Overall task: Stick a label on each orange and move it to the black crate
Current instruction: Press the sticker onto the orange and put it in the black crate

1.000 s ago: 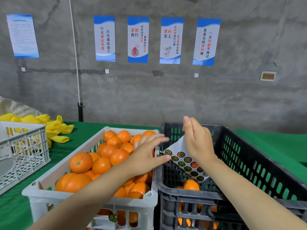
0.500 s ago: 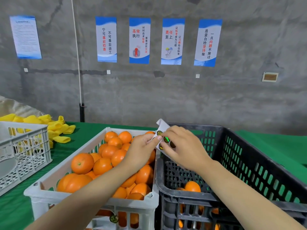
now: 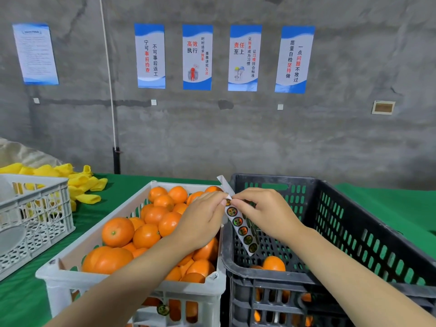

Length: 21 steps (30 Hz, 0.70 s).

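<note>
- A person's left hand [image 3: 200, 223] and right hand [image 3: 266, 213] are meeting above the seam where a white crate [image 3: 54, 279] and a black crate [image 3: 271, 179] are standing side by side, touching, on a green-covered bench [image 3: 377, 201].
- A paper strip [image 3: 240, 226] is hanging tilted between the hands. Round labels [image 3: 237, 221] are running down it, and its lower end is dipping inside the black crate's left wall.
- The left hand is pinching at the topmost label with thumb and fingertips. Whether the label is lifting off cannot be told.
- The right hand is gripping the strip's upper part, with its fingers curled round the paper.
- Oranges [image 3: 118, 232] are filling the white crate in a heap, under the left forearm.
- One orange [image 3: 273, 264] is lying low in the black crate near its front left corner, and others are showing through the slots.
- A pale crate [image 3: 35, 208] is standing well apart at the left edge, with yellow sleeves [image 3: 80, 185] piled beside it on the bench.
- Five posters [image 3: 197, 57] are hanging on the grey wall [image 3: 236, 138] behind.
</note>
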Each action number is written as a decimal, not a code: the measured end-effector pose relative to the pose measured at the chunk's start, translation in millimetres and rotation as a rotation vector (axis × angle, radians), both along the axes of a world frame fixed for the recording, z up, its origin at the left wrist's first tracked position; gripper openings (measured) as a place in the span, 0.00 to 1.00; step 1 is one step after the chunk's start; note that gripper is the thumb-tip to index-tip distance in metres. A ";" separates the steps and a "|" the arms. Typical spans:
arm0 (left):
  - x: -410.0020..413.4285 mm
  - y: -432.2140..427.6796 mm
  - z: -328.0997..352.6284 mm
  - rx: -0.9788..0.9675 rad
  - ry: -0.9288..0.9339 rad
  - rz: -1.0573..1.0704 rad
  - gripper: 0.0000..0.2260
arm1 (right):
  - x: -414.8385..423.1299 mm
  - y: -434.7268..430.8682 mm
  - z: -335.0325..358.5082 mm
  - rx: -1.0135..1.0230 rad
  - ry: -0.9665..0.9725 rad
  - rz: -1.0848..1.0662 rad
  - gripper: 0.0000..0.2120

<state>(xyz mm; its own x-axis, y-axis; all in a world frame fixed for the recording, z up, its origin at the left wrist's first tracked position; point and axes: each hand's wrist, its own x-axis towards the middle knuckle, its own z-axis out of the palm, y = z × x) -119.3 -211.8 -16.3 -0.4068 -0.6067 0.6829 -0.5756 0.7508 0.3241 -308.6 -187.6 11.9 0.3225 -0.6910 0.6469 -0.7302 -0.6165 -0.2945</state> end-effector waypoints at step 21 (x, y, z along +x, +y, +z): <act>3.0 0.3 -0.6 0.086 -0.039 -0.038 0.13 | -5.1 -4.3 -1.3 0.206 -0.152 0.126 0.08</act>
